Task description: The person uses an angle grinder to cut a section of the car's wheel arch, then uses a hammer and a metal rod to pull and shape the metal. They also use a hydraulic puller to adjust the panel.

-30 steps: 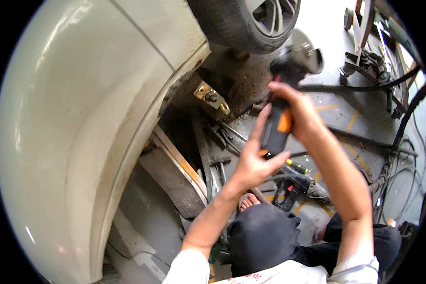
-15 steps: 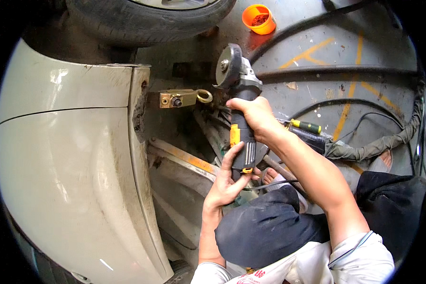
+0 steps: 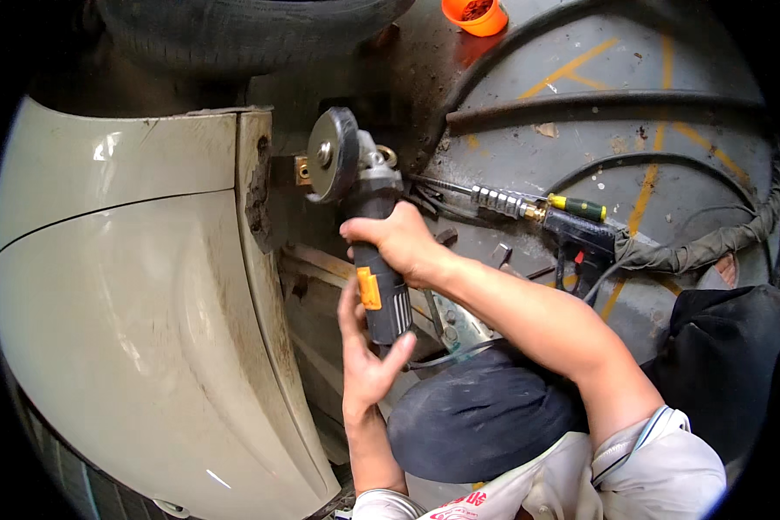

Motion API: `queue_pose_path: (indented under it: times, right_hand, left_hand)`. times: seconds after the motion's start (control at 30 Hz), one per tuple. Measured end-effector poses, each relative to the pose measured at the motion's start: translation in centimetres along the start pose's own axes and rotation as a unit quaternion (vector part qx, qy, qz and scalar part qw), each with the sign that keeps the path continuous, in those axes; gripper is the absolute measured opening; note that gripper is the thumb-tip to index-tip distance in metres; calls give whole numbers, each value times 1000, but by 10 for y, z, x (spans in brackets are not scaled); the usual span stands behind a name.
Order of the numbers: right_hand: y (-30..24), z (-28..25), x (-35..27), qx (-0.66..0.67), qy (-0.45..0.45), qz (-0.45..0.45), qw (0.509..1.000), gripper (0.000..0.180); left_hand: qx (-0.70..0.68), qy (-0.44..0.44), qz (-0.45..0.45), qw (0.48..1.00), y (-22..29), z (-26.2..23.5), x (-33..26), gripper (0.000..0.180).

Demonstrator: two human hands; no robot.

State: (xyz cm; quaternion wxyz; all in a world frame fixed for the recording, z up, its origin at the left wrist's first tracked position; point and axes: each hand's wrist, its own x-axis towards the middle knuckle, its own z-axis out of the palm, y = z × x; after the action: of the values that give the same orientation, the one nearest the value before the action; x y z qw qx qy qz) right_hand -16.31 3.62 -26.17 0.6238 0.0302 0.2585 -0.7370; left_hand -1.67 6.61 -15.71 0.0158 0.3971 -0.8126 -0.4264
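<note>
An angle grinder [image 3: 374, 208], black and yellow with a grey disc [image 3: 325, 158] and a guard, is held upright between my hands. Around its body just below the gear head, my right hand [image 3: 399, 247] is closed, thumb toward the car. Lower down, my left hand [image 3: 366, 368] cups the rear end, fingers on one side and thumb on the other. Left of the disc, apart from it, is the rusty, torn edge [image 3: 258, 195] of a cream car body panel [image 3: 130, 286]. A brass-coloured metal clamp [image 3: 302, 171] by that edge is mostly hidden behind the grinder.
A car tyre [image 3: 251, 35] is at the top. To the right lie a black pistol-shaped tool [image 3: 572, 236] with a ribbed metal neck, a green-and-yellow screwdriver [image 3: 579, 207] and a sleeved cable [image 3: 693, 251]. An orange cup [image 3: 477, 19] stands farther off, beyond a dark hose [image 3: 598, 108].
Both hands have carried the grinder left, toward the panel edge, and it now covers most of the clamp. The view has shifted, and more of the pistol-shaped tool shows.
</note>
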Motion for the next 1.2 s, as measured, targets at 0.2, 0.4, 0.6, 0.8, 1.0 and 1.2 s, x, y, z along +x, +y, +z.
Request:
queue_pose_path:
  times: [0.2, 0.4, 0.6, 0.8, 1.0, 1.2]
  right_hand:
    - [33, 33, 0, -5, -31, -4, 999, 19]
    - [32, 41, 9, -9, -32, -7, 999, 18]
    - [23, 49, 11, -31, -5, -20, 999, 20]
    - [23, 52, 12, -14, -1, -13, 1000, 19]
    - [24, 56, 12, -4, 12, -18, 1000, 21]
    - [30, 57, 14, 7, 20, -52, 998, 22]
  left_hand:
    - [76, 66, -49, 994, -2, -20, 24, 102]
    - [63, 75, -71, 993, 3, -29, 27, 98]
    - [32, 85, -65, 994, 5, -32, 31, 97]
    - [17, 86, -83, 993, 10, -36, 31, 97]
    - [8, 89, -97, 991, 14, -36, 30, 97]
    - [47, 94, -63, 993, 3, -38, 32, 97]
